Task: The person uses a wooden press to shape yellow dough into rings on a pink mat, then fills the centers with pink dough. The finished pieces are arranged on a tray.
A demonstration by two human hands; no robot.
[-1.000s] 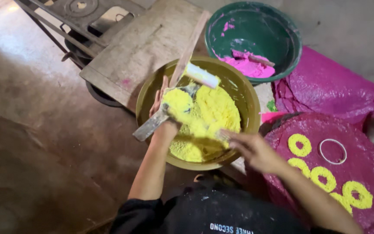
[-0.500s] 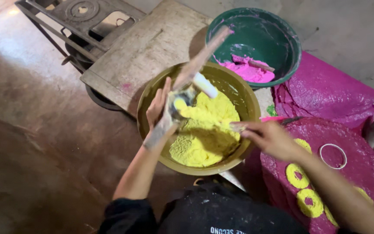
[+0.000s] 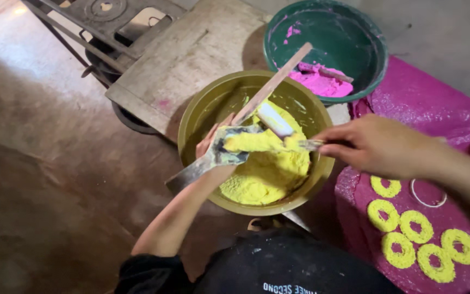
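At frame centre, the left hand (image 3: pixel 217 142) grips a flat metal scraper (image 3: pixel 213 158) heaped with yellow paste (image 3: pixel 254 141); the right hand (image 3: pixel 379 146) clamps a thin blade (image 3: pixel 307 144) against it. Both hover over the yellow bowl (image 3: pixel 202 111).

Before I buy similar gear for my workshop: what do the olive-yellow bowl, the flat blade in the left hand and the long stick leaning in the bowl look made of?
The olive-yellow round bowl looks like smooth, slightly glossy plastic or enamelled metal; I cannot tell which. The flat grey blade in the left hand looks like dull metal, smeared with paste. The long pale stick looks like bare, matte wood.
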